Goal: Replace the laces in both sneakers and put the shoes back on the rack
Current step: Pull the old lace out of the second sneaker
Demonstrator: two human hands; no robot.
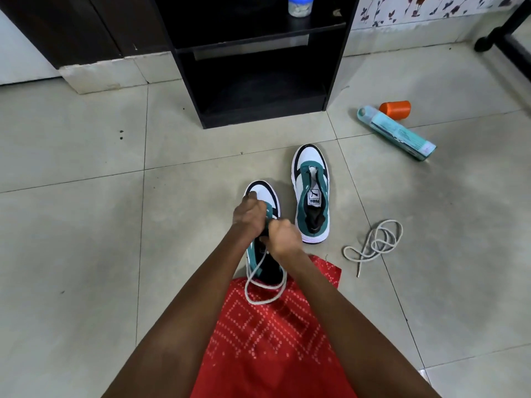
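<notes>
Red cloth (267, 340); sneaker (265, 194) toe toward rack (264, 117)

A pale tiled floor (86, 225) runs to a black rack (258, 117) beyond the left grip (248, 215), a dark cabinet (86, 24) far left of it, a floral wall (416, 7) far right.

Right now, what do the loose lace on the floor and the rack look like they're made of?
Loose lace: woven off-white cord, probably cotton or polyester; it lies limp in soft loops. Rack: likely laminated board, matte black; flat panels with square edges.
</notes>
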